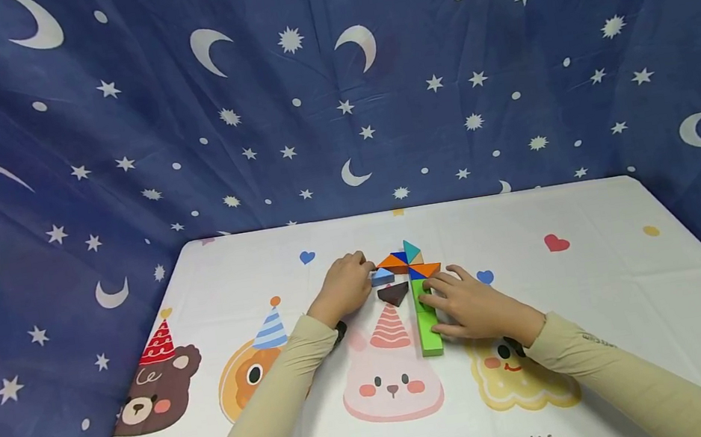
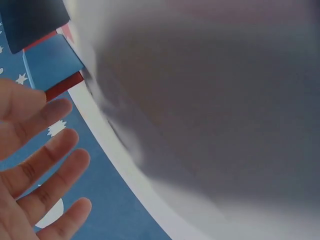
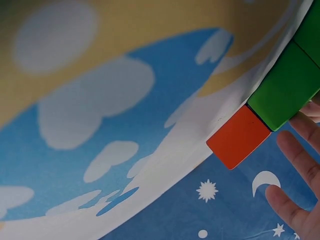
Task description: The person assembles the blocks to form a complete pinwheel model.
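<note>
Small triangular blocks form a pinwheel shape on the table, including a teal triangle (image 1: 412,250) and an orange triangle (image 1: 427,269). Below it runs a column of green blocks (image 1: 430,333). My left hand (image 1: 345,286) is at the pinwheel's left side, thumb and index fingertip touching the end of the blocks there, beside a light blue triangular block (image 1: 383,277); its other fingers are spread loosely. A dark brown block (image 1: 394,294) lies just below that one. On the column's right, my right hand (image 1: 475,305) rests extended fingertips against the green blocks.
The white tablecloth (image 1: 621,299) carries printed cartoon animals, hearts and lettering. Behind and to the left of the table hangs a dark blue curtain (image 1: 433,131) with moons and stars.
</note>
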`<state>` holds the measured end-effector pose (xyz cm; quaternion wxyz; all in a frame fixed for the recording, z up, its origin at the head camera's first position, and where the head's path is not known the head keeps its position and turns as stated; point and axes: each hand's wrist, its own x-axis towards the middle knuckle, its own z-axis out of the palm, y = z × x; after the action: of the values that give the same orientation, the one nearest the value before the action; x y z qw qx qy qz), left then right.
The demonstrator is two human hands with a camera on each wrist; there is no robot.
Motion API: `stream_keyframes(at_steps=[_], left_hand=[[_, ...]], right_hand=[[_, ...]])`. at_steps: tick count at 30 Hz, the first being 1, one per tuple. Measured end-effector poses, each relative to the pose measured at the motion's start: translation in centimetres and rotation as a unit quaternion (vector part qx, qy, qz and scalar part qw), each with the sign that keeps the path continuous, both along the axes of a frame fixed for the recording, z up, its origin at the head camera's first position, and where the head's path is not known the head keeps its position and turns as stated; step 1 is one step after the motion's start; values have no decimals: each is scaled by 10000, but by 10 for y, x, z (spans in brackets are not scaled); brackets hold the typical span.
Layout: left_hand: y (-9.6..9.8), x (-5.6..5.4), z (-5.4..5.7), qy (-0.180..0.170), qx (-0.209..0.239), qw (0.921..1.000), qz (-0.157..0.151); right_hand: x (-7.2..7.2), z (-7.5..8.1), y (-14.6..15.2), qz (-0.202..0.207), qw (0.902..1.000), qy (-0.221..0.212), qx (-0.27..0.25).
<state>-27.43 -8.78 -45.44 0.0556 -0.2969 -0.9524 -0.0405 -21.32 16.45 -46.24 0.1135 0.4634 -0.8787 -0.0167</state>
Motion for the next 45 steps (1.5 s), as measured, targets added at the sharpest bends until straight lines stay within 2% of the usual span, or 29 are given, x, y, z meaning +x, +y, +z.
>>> stream_keyframes(at_steps=[3,6,8,11,19,21,24,28,31,33,39,45], left_hand=[[1,-5,1,-190,-133,9996,150],[4,-12,3,-593,-256,9975,291],[6,-17,5,-917,-287,9948,323],[9,-22,7,-1177,-349,9921,250],[12,-25,9,-1276,-543,9903,126],[10,-23,9,-1185,-477,9917,142],[7,-17,10,-788,-254,9966,27],[3,-3,13,-85,-152,9988,-454],[1,8,12,247,-380,9957,-806],[1,15,11,377,-474,9939,-925],[7,24,4,667,-669,9910,-947],[20,29,4,864,-881,9879,-935]], right_hand=[[0,0,0,1,10000,-26,-11],[0,0,1,-13,10000,-58,-12],[0,0,1,-25,10000,-80,1],[0,0,1,-28,9999,-105,11],[1,2,-1,-43,9999,-140,31],[1,2,0,-53,9999,-127,36],[0,0,-1,-41,9999,-104,23],[0,-1,-1,-22,10000,-61,29],[0,-1,-1,-6,10000,7,38],[-1,-1,-1,22,10000,43,3],[0,1,0,53,9999,59,-83],[0,0,0,43,9999,81,-78]])
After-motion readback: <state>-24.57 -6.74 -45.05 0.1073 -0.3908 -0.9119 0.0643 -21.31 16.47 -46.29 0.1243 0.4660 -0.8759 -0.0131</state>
